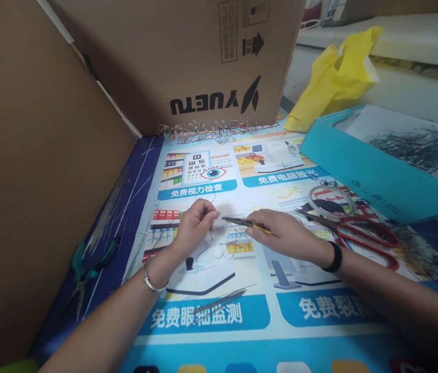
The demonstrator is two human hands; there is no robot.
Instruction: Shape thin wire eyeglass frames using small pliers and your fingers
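My left hand (pixel 196 221) is closed in a pinch in the middle of the printed sheet. A thin wire (pixel 223 252) hangs in loops just below its fingertips, and the pinch seems to be on that wire. My right hand (pixel 283 231) is wrapped round a pair of pliers (pixel 237 221) with yellow handles and slim dark jaws. The jaw tips point left and come close to the left fingertips. Whether they grip the wire is too fine to tell. Short dark wires (pixel 221 300) lie on the sheet nearer to me.
Red-handled scissors (pixel 370 233) and a clear ring (pixel 331 201) lie right of my right hand. Teal-handled pliers (pixel 83 274) and loose wires (pixel 104 212) are at left. A blue box (pixel 378 181) holds a wire heap. Cardboard (pixel 188 57) walls the back; a yellow bag (pixel 327 83) stands beyond.
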